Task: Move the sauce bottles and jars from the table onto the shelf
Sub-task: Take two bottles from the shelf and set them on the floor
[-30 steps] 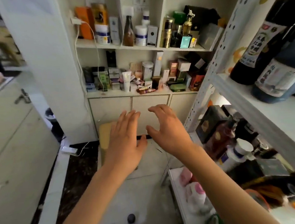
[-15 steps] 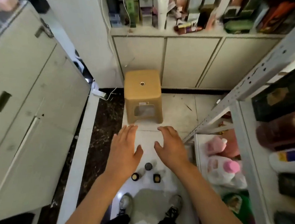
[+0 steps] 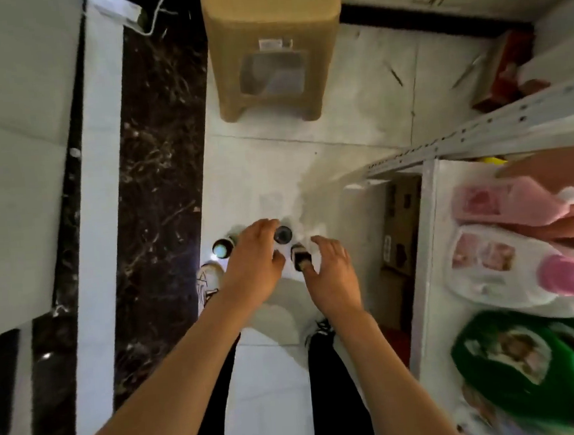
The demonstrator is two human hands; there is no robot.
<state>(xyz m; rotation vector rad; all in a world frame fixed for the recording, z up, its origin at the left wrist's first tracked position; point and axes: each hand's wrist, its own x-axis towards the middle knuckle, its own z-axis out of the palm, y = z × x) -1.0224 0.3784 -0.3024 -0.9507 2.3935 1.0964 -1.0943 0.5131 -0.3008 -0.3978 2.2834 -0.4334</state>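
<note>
Below, bottles (image 3: 282,234) between both hands (image 3: 291,268).

3 small dark bottles (image 3: 282,234) upright on white floor tile, close cluster; shelf (image 3: 425,240) just right.

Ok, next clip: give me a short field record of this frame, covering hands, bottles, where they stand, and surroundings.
left hand: left hand open, reaching down over the bottles, holding nothing yet
right hand: right hand open, fingers spread beside the dark-capped bottle
bottles: three seen from above, also a pale-capped bottle and a grey-capped bottle
standing on: white tiled floor, upright, near the person's shoes
shelf: white metal rack to the right, bags on it
other: tan plastic stool ahead
task state: no bottle lifted
</note>
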